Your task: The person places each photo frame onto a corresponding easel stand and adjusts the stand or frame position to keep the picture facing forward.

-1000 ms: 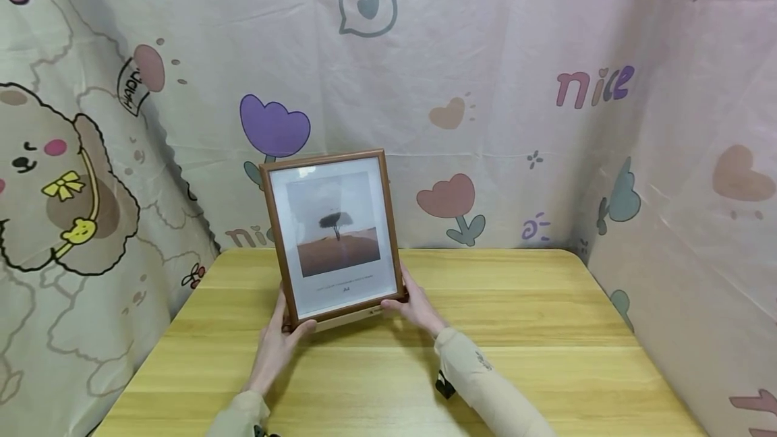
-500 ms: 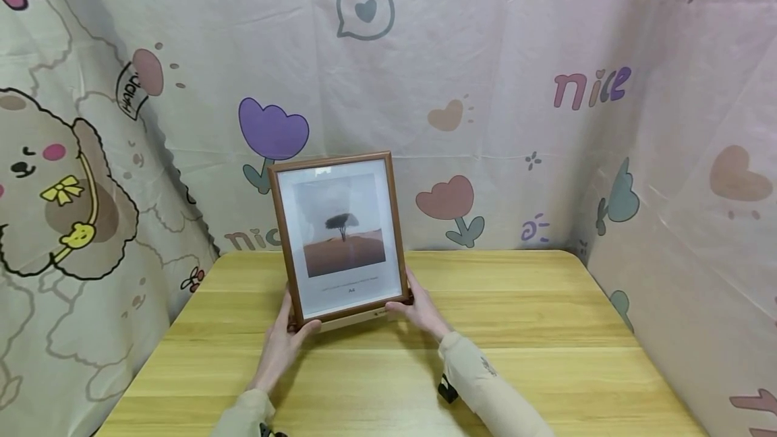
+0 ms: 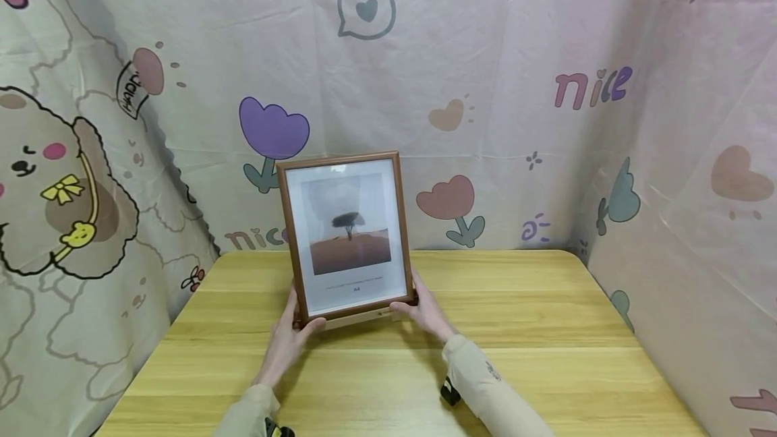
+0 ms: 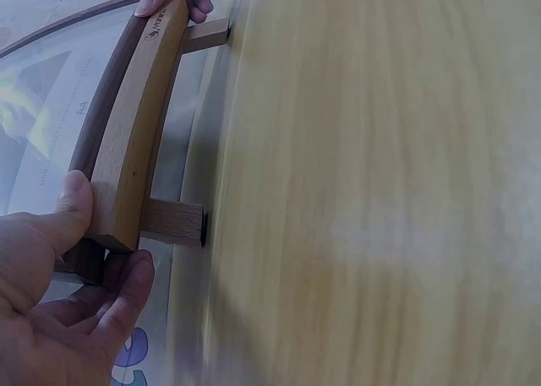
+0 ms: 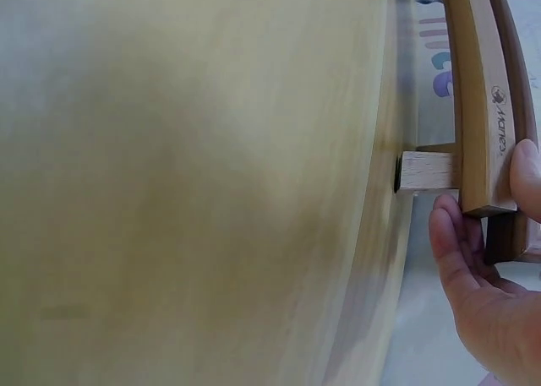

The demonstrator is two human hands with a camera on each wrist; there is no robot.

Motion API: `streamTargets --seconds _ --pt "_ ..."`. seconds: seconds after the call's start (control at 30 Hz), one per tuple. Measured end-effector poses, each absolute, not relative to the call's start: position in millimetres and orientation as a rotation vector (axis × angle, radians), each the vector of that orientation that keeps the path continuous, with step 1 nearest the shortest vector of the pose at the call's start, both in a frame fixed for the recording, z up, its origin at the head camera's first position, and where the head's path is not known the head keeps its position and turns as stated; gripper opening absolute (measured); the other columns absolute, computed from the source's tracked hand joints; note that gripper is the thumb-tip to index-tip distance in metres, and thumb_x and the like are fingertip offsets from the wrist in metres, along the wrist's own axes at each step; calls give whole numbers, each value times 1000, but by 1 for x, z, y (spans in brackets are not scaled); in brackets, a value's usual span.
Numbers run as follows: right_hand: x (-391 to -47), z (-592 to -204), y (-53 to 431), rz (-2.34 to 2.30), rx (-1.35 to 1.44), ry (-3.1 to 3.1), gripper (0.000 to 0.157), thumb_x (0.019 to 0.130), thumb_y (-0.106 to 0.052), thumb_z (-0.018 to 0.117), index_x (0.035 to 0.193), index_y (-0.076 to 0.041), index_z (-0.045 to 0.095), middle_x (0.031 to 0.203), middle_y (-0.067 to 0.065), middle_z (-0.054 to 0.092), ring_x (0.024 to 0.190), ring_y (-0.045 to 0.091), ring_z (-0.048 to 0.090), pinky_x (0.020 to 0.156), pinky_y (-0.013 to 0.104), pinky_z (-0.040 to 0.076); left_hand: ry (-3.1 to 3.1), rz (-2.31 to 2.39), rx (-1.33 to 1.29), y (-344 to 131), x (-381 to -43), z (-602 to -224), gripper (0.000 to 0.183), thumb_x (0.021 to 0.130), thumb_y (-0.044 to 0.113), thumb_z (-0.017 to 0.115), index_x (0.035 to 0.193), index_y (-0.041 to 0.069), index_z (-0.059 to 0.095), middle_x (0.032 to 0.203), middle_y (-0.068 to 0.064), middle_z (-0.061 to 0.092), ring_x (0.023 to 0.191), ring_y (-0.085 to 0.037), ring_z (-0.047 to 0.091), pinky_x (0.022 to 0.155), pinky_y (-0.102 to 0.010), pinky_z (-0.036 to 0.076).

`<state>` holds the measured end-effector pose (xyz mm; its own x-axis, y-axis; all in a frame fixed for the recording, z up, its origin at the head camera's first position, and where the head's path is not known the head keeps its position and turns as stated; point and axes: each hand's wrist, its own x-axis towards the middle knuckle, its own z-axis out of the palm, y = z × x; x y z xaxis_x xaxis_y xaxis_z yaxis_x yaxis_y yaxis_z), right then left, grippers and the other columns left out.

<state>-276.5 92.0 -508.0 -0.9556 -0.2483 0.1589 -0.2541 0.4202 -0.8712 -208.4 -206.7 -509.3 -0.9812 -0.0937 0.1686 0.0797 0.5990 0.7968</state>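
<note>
A brown wooden picture frame (image 3: 350, 231) with a print of a lone tree stands tilted on a light wooden stand (image 3: 358, 317) in the head view. My left hand (image 3: 285, 342) grips the lower left corner, its thumb at the front and its fingers round the side and behind. At the lower right corner my right hand (image 3: 427, 309) holds on in the same way. The left wrist view shows the stand's crossbar (image 4: 135, 124) under the frame and its two short feet. In the right wrist view one foot (image 5: 427, 171) is close by my fingertips.
The wooden table (image 3: 516, 315) stretches out on both sides of the frame. A printed cloth (image 3: 516, 52) hangs behind the table and along its left and right sides.
Both hands and the frame with its stand have shifted a little to the right. The frame leans slightly less to the side. The grip looks the same.
</note>
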Motion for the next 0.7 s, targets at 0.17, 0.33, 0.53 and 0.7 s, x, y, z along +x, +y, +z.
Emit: streamTargets --seconds 0.17,0.33,0.53,0.7 --pt "-274 -507 95 1587 468 -2638 105 87 -23 79 163 -10 9 139 33 55 112 36 66 110 56 44 -2625 -1326 1 -205 -211 -511 104 90 38 74 164 26 1 118 -31 69 103 -31 70 84 -38 56" --pt "-275 -508 98 1600 465 -2620 103 87 -20 79 163 -9 10 130 32 62 104 34 69 100 52 52 -2617 -1332 -8 -201 -213 -510 104 90 35 74 164 27 2 115 -30 70 99 -28 70 81 -34 55" --pt "-275 -510 102 1568 440 -2631 104 86 -22 80 163 -10 11 131 31 61 107 33 68 104 53 49 -2602 -1323 -20 -196 -214 -511 103 90 35 74 164 20 4 113 -29 71 98 -28 69 84 -38 56" --pt "-274 -509 105 1568 436 -2616 104 85 -21 81 163 -10 12 118 30 67 97 30 70 98 52 52 -2602 -1329 -22 -193 -216 -512 103 90 36 74 164 18 5 115 -30 70 100 -29 69 90 -44 55"
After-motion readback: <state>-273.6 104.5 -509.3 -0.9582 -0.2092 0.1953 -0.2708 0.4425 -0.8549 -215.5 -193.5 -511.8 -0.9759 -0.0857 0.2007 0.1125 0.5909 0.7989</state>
